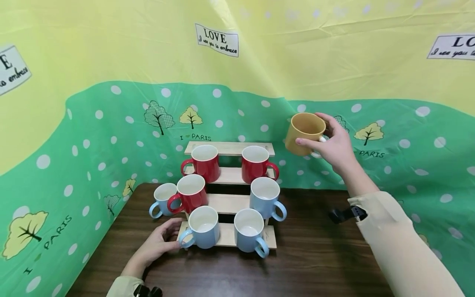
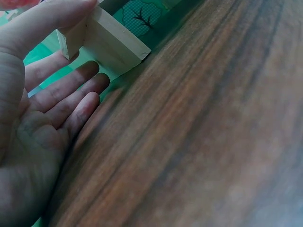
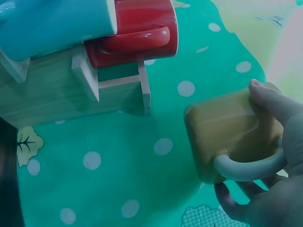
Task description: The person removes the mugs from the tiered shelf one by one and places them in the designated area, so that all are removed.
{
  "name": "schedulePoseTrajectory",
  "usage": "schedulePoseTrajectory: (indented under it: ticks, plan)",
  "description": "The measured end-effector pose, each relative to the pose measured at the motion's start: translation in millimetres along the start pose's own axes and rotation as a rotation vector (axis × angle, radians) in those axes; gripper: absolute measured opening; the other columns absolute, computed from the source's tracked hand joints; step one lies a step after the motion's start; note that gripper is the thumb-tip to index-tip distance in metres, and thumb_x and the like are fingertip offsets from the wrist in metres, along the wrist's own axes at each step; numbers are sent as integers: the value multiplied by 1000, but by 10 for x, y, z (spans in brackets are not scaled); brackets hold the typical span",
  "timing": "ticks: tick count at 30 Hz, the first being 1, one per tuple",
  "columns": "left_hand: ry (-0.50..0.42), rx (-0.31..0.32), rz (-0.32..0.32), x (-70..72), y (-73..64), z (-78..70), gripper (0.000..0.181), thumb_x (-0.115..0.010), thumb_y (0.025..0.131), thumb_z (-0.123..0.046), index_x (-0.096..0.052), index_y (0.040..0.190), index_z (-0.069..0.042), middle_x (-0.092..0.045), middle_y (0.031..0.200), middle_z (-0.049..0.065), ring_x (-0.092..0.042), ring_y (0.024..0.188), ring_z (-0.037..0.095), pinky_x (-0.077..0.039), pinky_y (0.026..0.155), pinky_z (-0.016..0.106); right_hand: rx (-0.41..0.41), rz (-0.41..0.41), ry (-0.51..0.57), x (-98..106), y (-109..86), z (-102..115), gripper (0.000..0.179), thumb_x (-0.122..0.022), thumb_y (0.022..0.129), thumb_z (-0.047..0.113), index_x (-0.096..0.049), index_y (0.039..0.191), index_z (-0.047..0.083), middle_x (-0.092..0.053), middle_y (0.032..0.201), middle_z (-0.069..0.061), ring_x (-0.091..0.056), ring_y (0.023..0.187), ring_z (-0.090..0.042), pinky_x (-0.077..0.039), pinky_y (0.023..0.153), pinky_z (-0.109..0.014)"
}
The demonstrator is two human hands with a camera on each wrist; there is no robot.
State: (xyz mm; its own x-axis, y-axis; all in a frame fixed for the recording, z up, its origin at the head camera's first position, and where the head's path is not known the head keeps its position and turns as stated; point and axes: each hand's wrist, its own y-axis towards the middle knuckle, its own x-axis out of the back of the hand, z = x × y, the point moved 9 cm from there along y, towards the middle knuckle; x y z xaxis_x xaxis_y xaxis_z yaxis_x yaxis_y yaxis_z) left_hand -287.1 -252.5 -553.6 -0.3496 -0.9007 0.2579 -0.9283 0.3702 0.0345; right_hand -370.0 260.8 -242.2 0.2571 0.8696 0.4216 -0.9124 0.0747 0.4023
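My right hand [image 1: 335,144] holds a yellow mug [image 1: 302,132] with a white handle, raised to the right of and above a stepped wooden rack [image 1: 228,203]. In the right wrist view the thumb lies on the mug's wall and other fingers are under it, near the handle. My left hand [image 1: 159,243] grips the left end of the rack's lowest step, thumb in front; its other fingers spread below and beside the board in the left wrist view. Near that thumb stands a light blue mug [image 1: 204,231], its handle pointing left.
Another blue mug [image 1: 248,231] shares the lowest step. Above are a red mug [image 1: 193,198] and a blue mug [image 1: 264,196], then two red mugs [image 1: 208,167] higher. One blue mug [image 1: 163,198] stands on the brown table [image 1: 315,247] left of the rack. A patterned curtain [image 1: 371,82] hangs behind.
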Motion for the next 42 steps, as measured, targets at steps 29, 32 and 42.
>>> schedulePoseTrajectory:
  ticks: [29,32,42]
  plan:
    - [-12,-7,7,-27,6,31,70,-82,94,-13,-50,155,1,-64,144,23,-63,125,19,-51,105,26,-62,32,-2,-432,-671,-1272,103,-99,83,33,-42,167,14,-53,158,-20,-49,140,-41,-39,114,-70]
    - [-13,-10,1,-19,21,9,70,-82,93,-13,-50,154,1,-64,143,22,-63,125,19,-51,105,26,-77,31,3,-472,-706,-1356,102,-99,83,34,-43,167,15,-53,157,-20,-48,140,-41,-39,113,-69]
    - [-19,-33,-1,2,16,-36,69,-82,93,-10,-51,153,4,-66,141,20,-64,125,17,-51,106,25,-144,53,-6,-680,-810,-1675,105,-99,82,39,-43,167,16,-51,160,-20,-47,142,-42,-36,115,-70]
